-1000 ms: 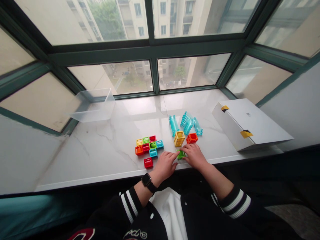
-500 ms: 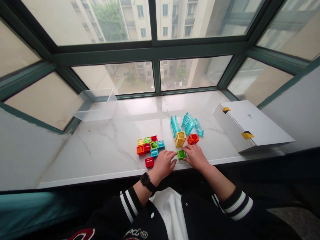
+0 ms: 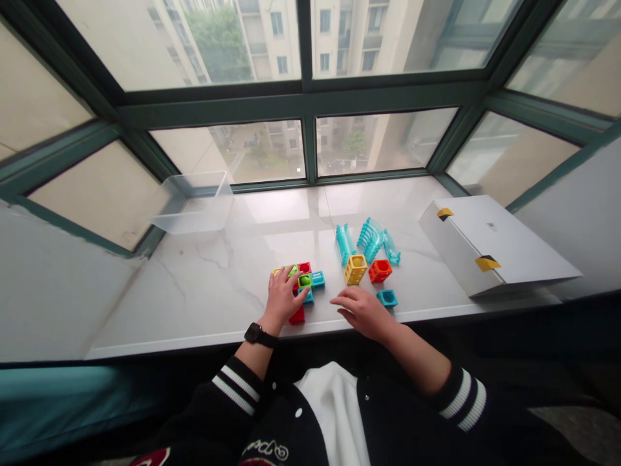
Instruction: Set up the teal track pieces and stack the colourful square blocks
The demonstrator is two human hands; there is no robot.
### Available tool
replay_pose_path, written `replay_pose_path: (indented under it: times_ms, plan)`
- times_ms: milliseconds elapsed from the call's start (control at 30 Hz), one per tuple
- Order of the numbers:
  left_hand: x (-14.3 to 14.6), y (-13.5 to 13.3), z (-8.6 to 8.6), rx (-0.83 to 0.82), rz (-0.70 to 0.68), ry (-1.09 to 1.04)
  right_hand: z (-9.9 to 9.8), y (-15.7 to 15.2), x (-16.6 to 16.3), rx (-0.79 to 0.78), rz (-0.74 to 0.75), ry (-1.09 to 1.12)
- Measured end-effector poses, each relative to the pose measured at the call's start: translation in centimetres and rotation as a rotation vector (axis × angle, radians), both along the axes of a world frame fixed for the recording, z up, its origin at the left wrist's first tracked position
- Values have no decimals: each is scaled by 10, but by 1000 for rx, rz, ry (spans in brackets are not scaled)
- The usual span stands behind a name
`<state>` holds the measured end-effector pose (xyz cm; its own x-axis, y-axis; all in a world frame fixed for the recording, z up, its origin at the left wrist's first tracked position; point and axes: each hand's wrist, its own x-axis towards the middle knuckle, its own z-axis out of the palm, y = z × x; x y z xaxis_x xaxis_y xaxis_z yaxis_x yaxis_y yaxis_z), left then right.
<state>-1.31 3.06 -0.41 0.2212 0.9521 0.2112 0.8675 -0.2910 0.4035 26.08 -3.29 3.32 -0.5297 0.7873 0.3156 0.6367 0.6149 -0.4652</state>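
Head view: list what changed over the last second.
The left hand moved left from the green cube onto the block cluster. The right hand let go and lies flat. The green cube is gone from between them; a teal cube now shows by the right hand. Yellow cube, orange cube and white box stayed.

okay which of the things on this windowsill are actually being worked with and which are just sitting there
In use: left hand on the cluster of coloured blocks; right hand flat beside it.

Lying about: teal block, yellow block, orange block, teal track pieces, clear tub, white box.
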Motion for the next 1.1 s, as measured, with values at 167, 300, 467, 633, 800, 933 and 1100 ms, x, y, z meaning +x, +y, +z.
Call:
replay_pose_path:
  times_ms: [167,300,467,633,800,933,1100]
  plan:
    - [1,7,-13,-39,10,71,-11,4,-45,-201,200,-116]
    - [2,7,-18,-34,1,112,-21,6,-73,-308,196,-214]
    - [4,4,-22,-23,9,147,-31,3,-86,-462,170,-78]
    - [4,5,-21,-22,7,144,-37,2,-87,-574,137,51]
    - [3,6,-21,-35,3,144,-39,3,-84,-568,108,82]
    - [1,7,-21,-52,-10,144,-40,1,-80,-551,80,107]
    - [-1,8,-19,-67,-23,170,-35,-5,-65,-542,75,199]
